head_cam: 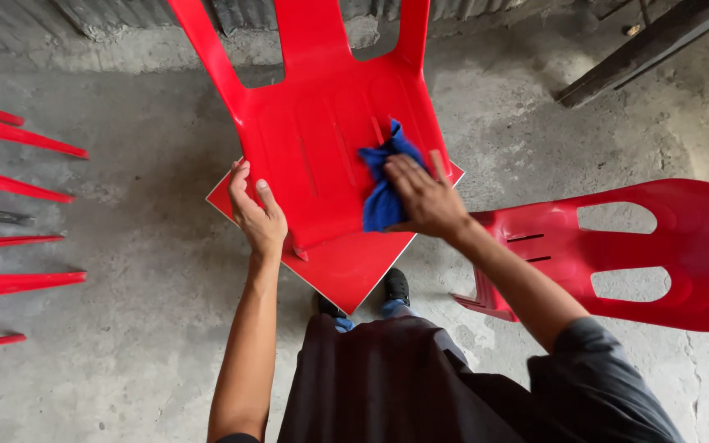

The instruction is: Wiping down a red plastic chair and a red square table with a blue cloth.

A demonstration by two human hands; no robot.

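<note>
A red plastic chair (322,123) is tilted up in front of me, its seat facing me. My left hand (258,215) grips the seat's front left edge. My right hand (426,197) presses a blue cloth (383,184) flat against the right side of the seat. Under the chair lies a red square panel (346,271), one corner pointing toward my feet.
Another red chair (642,250) lies on its side at the right, close to my right forearm. Red chair legs (2,205) stick in from the left edge. A dark wooden beam (642,49) leans at the upper right. The floor is rough concrete (125,328).
</note>
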